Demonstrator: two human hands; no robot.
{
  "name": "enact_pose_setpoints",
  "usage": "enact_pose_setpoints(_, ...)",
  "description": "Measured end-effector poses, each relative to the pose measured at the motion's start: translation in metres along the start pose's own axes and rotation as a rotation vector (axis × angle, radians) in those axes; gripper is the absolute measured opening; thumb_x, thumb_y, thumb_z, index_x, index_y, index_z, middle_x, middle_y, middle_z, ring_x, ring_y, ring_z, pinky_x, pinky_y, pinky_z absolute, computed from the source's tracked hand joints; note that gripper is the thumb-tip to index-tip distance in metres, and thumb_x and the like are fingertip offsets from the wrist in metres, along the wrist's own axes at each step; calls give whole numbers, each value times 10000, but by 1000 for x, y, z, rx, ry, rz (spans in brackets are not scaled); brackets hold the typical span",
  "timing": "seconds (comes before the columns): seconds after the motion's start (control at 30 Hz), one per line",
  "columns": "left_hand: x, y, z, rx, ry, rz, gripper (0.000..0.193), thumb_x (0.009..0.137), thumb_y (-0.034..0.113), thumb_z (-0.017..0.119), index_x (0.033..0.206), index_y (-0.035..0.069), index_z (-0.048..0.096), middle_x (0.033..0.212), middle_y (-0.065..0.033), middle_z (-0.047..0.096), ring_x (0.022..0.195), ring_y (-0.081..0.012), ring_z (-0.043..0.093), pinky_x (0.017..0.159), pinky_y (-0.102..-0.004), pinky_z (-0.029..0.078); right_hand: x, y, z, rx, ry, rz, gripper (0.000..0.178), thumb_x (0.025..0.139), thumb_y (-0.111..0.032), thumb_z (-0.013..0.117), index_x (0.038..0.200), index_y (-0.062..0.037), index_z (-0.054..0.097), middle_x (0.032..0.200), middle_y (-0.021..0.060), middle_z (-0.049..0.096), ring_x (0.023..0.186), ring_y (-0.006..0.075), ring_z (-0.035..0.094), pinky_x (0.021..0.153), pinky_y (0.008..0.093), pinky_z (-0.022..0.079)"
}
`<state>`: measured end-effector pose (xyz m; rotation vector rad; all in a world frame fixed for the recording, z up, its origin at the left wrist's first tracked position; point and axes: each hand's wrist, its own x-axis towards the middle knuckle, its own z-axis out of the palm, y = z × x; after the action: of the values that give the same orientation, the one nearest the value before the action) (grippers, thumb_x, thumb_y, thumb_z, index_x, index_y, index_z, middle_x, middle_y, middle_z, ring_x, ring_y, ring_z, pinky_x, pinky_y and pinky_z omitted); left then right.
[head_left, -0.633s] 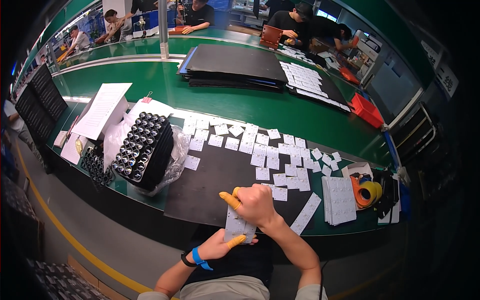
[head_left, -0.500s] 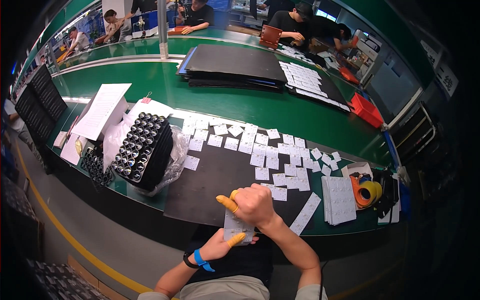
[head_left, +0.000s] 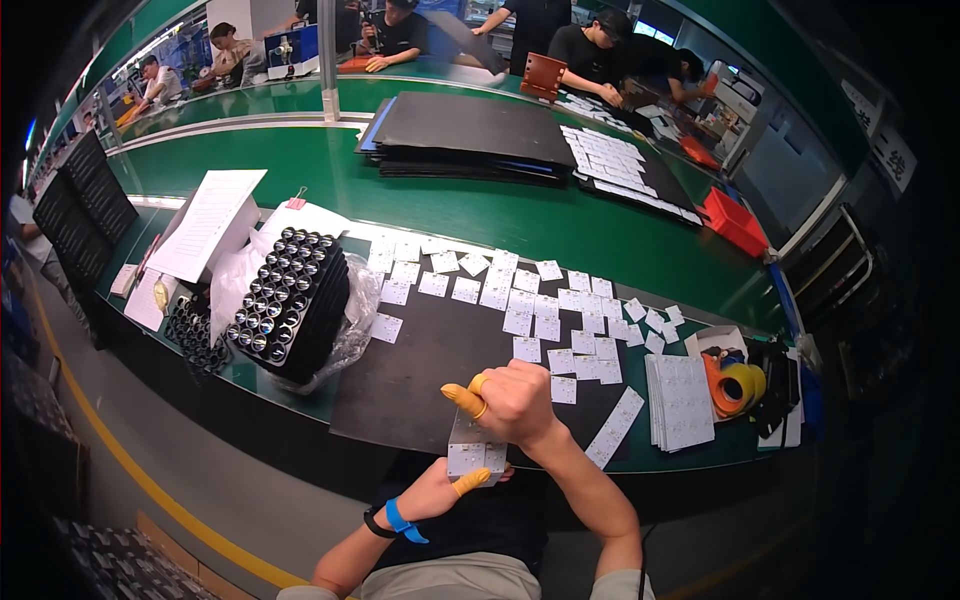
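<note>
- Near: left hand [head_left: 430, 490] and right hand [head_left: 515, 402] both grasp a white circuit board [head_left: 472, 460] at the desk's [head_left: 636, 440] near edge.
- Right: stacked white panels [head_left: 683, 400].
- Middle: scattered small boards [head_left: 546, 328].
- Left: bulky black trays [head_left: 325, 322].
- Far: black sheets [head_left: 475, 125], red bin [head_left: 736, 220].

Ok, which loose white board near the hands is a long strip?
The slanted strip between the right hand and the stacked white panels; the other loose boards nearby are shorter, blockier pieces.
</note>
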<state>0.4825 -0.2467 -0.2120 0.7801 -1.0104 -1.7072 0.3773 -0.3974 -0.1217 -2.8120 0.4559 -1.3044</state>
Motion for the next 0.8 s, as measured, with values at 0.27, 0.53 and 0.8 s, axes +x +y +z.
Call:
enact_pose_setpoints(0.27, -2, 2, 4, 12, 64, 7, 319, 1028, 110, 581, 1317, -23, 603, 1209, -120, 708, 1139, -210, 673, 1022, -337, 513, 3, 4, 8, 5, -26, 38, 477, 831, -305, 809, 525, -102, 504, 466, 23, 449, 389, 214, 442, 429, 330, 309)
enact_pose_setpoints(0.53, -2, 7, -10, -40, 80, -105, 311, 1022, 91, 580, 1307, -32, 609, 1203, -143, 708, 1114, -226, 691, 964, -342, 557, 1, 10, 26, -18, -36, 124, 485, 845, -327, 798, 517, -95, 525, 467, 35, 485, 385, 233, 450, 424, 340, 314)
enact_pose_setpoints(0.8, -3, -8, -15, -202, 129, -166, 402, 1020, 181, 611, 1343, -49, 545, 1224, -181, 679, 1118, -287, 691, 953, -382, 581, 7, -2, 33, -93, -61, 5, 501, 849, -359, 787, 523, -121, 491, 469, 16, 448, 399, 209, 446, 443, 332, 322)
